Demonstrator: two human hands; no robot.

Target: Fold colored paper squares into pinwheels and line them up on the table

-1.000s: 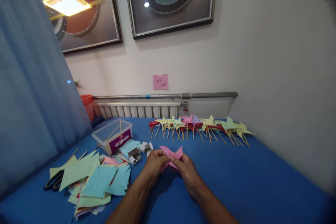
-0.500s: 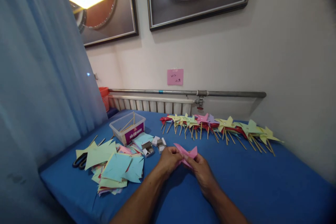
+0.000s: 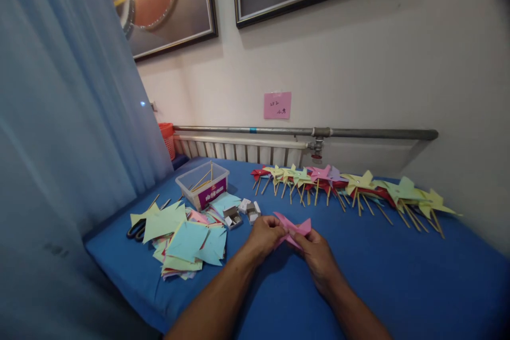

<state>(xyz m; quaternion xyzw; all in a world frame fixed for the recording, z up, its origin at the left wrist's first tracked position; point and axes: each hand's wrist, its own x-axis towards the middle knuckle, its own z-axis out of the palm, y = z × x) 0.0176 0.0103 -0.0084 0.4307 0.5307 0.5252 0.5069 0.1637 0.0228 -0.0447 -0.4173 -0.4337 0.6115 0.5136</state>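
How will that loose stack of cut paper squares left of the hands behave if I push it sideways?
The paper stack would probably shear and fan out rather than slide as one block: its sheets already lie skewed and overlapping. The sheets look thin, so likely light and floppy, and corners may curl. The scissors lie partly under its far edge and could snag or shift too.

The folded paper pinwheel (image 3: 295, 226) pinched between the left hand (image 3: 265, 234) and the right hand (image 3: 319, 252) was pink. The cloth-covered table (image 3: 398, 276) was plain deep blue. The loose stack of cut paper squares (image 3: 185, 241) mixed pale green, light blue and pink. The row of finished pinwheels on wooden sticks (image 3: 350, 191) ran red, yellow-green, pink and lilac. The clear plastic box (image 3: 202, 184) bore a purple label; the wall note (image 3: 277, 105) was pink.
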